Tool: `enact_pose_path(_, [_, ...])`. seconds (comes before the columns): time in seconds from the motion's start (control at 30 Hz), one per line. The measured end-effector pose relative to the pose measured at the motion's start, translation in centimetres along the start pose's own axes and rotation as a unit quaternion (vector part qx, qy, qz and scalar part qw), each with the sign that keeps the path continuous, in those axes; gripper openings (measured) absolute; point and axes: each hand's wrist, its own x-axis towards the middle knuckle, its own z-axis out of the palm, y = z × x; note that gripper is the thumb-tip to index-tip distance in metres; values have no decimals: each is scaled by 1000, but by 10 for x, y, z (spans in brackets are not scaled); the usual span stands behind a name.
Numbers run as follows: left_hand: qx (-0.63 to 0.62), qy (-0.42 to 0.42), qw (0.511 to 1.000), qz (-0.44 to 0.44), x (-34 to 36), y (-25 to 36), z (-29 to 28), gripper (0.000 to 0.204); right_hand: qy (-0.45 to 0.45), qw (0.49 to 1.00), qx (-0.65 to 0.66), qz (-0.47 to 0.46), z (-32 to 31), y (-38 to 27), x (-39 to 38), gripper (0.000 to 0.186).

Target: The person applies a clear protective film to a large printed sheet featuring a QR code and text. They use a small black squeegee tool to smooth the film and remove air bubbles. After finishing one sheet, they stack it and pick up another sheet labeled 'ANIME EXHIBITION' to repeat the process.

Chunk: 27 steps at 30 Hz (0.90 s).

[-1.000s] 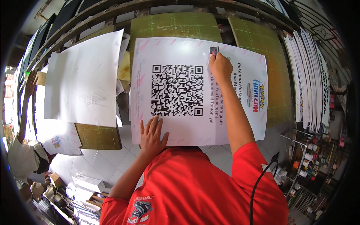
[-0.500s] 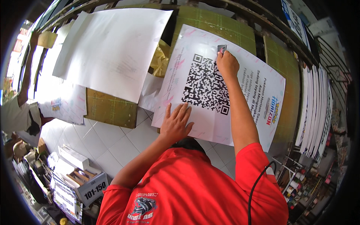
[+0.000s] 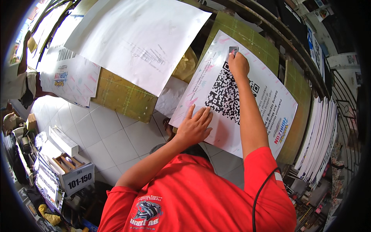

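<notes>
A large white printed board (image 3: 224, 129) with a black square code and pink flecks lies in front of me. Near its far edge, my right hand (image 3: 239, 65) pinches a small dark squeegee (image 3: 233, 50) and presses it to the surface, just beyond the code. The right forearm crosses over the code and hides part of it. My left hand (image 3: 196, 123) rests flat with fingers spread on the board's near-left part, holding nothing.
Green cutting mats (image 3: 241, 33) lie under the board. A big white sheet (image 3: 135, 38) is to the left, with crumpled yellow paper (image 3: 186, 63) beside it. Several boards (image 3: 315, 135) stand stacked at right. At far left is another person's arm (image 3: 38, 91). A numbered box (image 3: 78, 181) sits lower left.
My right hand with the squeegee has slid leftward along the board's far part, and its forearm covers more of the code. The left hand stays in place on the board. The view has turned somewhat.
</notes>
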Motion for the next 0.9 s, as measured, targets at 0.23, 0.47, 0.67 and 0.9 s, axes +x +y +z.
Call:
enact_pose_path(0.23, [-1, 2, 1000, -2, 1, 2, -2, 56, 12, 1000, 10, -25, 4, -20, 2, 33])
enact_pose_path(0.47, [-2, 0, 1000, -7, 4, 2, -1, 56, -24, 988, 58, -138, 10, -18, 18, 38])
enact_pose_path(0.67, [-13, 3, 1000, -14, 3, 5, -1, 55, -22, 995, 9, -94, -17, 80, 54, 37])
enact_pose_path(0.9, [4, -4, 1000, -22, 2, 7, -1, 55, -60, 983, 25, -169, -6, 10, -11, 34])
